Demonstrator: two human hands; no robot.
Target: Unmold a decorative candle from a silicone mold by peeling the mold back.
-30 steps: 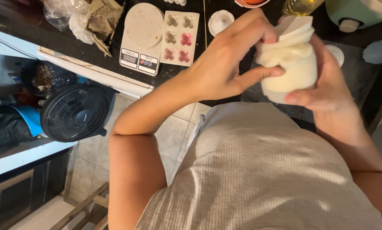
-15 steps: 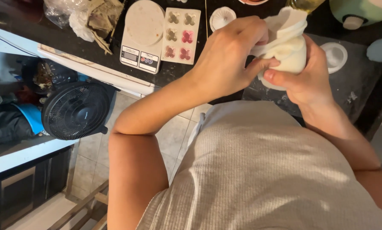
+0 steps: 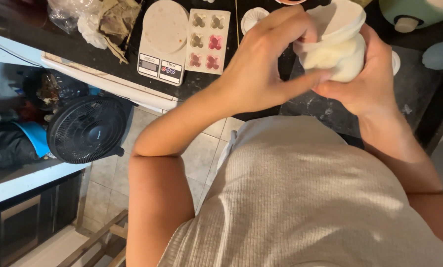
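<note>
I hold a white cloth bundle [image 3: 336, 47], bulging and gathered at its top, over the dark counter [image 3: 414, 94]. My left hand [image 3: 261, 64] wraps its left side, with the fingers curled over the gathered cloth and the thumb under the bulge. From the right, my right hand [image 3: 370, 79] cups the bundle's lower half. Both hands grip it close to my chest.
On the counter lie a white kitchen scale [image 3: 162, 42], a white mould tray [image 3: 205, 42] with flower-shaped cavities, some pink, a small white lid [image 3: 251, 19] and crumpled bags [image 3: 100, 22]. A black fan [image 3: 88, 129] stands on the tiled floor at left. A pale green appliance [image 3: 419, 12] sits top right.
The view has shifted so the bundle and both hands sit higher and further right in the frame. My left fingers have closed more over the bundle's gathered top.
</note>
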